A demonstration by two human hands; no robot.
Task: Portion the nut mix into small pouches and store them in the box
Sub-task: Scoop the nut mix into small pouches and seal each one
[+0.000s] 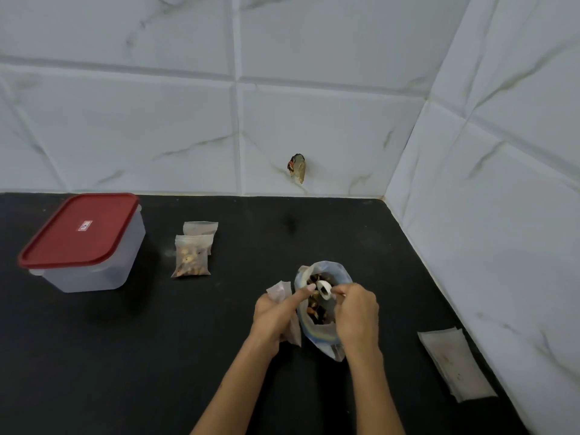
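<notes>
A large clear bag of nut mix stands open on the black counter near the middle. My right hand grips a white spoon whose bowl sits in the bag's mouth. My left hand holds a small clear pouch just left of the bag, thumb reaching toward the spoon. A filled pouch of nuts lies further left, overlapping another pouch behind it. The clear box with a red lid stands shut at the far left.
A flat stack of empty pouches lies by the right wall. White tiled walls meet at the back right corner, with a small hook-like object on the back wall. The black counter stretches toward me.
</notes>
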